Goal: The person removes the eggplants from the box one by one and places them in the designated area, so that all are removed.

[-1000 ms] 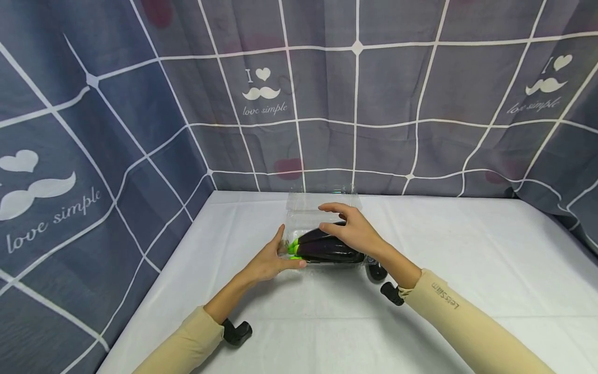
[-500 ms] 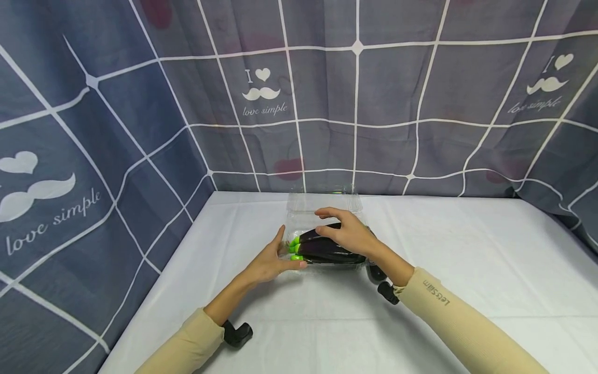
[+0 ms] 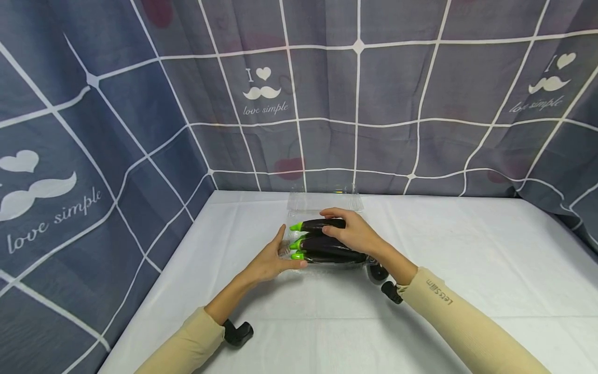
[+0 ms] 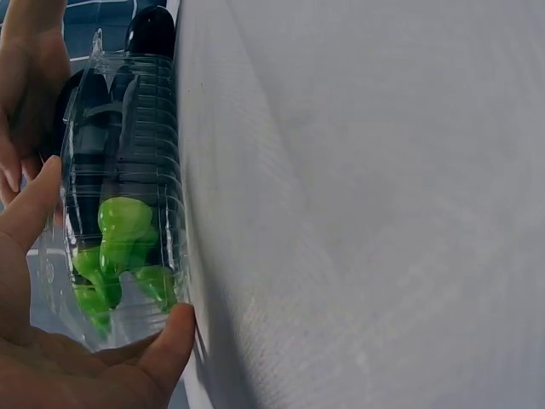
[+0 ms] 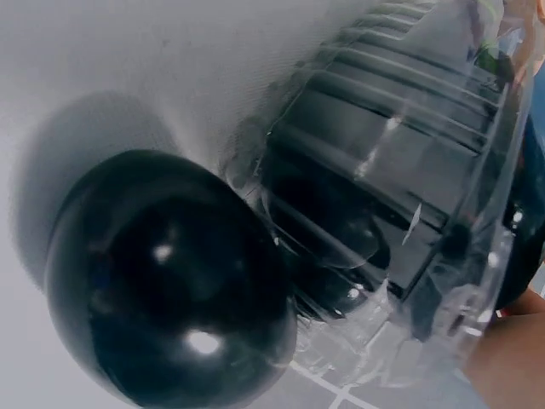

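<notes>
A clear plastic clamshell container (image 3: 299, 215) lies on the white table, its lid (image 3: 322, 200) folded back toward the curtain. Several dark eggplants (image 3: 327, 257) with bright green stems are in it, side by side. My left hand (image 3: 268, 259) holds the container's left end between thumb and fingers; in the left wrist view its wall and the green stems (image 4: 125, 221) show between them. My right hand (image 3: 357, 231) grips the rearmost eggplant (image 3: 314, 225) from above. Beside the container's right end sits a glossy dark rounded thing (image 5: 170, 281), whose kind I cannot tell.
White cloth (image 3: 444, 249) covers the table. A grey checked curtain (image 3: 322, 104) stands along the back and left sides. Black wrist-worn devices (image 3: 238, 333) show at both cuffs.
The rearmost eggplant, in my right hand, has shifted back and stands apart from the others. My right hand moved slightly left, then back right. My left hand has stayed put.
</notes>
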Motion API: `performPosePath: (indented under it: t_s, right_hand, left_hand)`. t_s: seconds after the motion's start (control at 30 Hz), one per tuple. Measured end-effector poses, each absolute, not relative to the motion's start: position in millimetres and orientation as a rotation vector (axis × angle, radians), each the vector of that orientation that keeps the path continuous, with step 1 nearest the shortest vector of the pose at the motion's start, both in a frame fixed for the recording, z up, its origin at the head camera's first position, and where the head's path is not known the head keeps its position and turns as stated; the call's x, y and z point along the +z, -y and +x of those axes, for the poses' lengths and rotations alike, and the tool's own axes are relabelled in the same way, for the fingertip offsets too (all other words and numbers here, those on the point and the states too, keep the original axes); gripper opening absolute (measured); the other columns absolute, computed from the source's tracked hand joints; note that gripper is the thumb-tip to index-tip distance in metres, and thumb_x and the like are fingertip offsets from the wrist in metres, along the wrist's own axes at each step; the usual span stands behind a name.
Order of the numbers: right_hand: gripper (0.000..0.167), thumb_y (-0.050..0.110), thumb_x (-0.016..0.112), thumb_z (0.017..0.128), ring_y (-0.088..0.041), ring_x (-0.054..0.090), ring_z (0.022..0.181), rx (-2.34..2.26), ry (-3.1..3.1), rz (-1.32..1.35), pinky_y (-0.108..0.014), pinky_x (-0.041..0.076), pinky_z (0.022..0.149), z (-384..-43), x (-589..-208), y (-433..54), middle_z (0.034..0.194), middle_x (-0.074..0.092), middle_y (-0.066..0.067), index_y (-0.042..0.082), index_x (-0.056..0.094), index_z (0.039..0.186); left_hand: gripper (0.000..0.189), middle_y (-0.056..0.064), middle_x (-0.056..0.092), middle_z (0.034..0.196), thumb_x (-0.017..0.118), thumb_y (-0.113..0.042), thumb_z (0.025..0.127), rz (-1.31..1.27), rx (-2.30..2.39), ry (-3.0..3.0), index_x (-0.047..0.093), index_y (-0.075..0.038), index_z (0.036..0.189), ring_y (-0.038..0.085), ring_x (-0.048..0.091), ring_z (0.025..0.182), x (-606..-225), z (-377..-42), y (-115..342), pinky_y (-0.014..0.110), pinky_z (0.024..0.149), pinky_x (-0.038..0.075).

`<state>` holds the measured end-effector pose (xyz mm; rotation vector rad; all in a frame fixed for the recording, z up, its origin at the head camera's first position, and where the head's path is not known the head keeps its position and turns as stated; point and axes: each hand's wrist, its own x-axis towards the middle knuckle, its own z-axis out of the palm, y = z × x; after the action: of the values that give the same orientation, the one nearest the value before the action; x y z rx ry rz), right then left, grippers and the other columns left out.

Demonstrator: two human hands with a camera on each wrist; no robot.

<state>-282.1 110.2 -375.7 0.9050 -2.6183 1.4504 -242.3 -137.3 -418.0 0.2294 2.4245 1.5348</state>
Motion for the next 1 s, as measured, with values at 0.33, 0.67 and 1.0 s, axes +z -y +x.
performPosePath:
  t_s: [0.33, 0.67, 1.0]
  right_hand:
    - [0.036, 0.004, 0.060, 0.093, -0.036, 0.050, 0.127, 1.371, 2.651, 0.873, -0.054, 0.037, 0.104, -291, -388, -114, 0.131, 0.060, -0.018, -0.002, 0.063, 0.128]
    - [0.039, 0.000, 0.063, 0.089, -0.037, 0.051, 0.124, 1.425, 2.648, 0.795, -0.054, 0.038, 0.103, -297, -392, -116, 0.132, 0.058, -0.021, -0.002, 0.063, 0.128]
    - [0.039, -0.006, 0.059, 0.088, -0.032, 0.058, 0.112, 1.443, 2.633, 0.787, -0.051, 0.043, 0.096, -301, -392, -116, 0.126, 0.062, -0.019, -0.002, 0.062, 0.127]
  left_hand:
    - [0.119, 0.026, 0.030, 0.154, 0.085, -0.036, 0.078, 0.232, 1.516, -2.427, 0.002, -0.015, 0.160, 0.034, 0.028, 0.143, -418, -241, 138, 0.053, 0.109, 0.031]
    - [0.118, 0.027, 0.029, 0.154, 0.085, -0.036, 0.078, 0.238, 1.503, -2.433, 0.002, -0.014, 0.160, 0.035, 0.028, 0.143, -419, -244, 138, 0.055, 0.109, 0.030]
    - [0.117, 0.026, 0.026, 0.155, 0.084, -0.036, 0.079, 0.222, 1.512, -2.430, 0.003, -0.016, 0.160, 0.036, 0.025, 0.144, -418, -244, 139, 0.057, 0.110, 0.028]
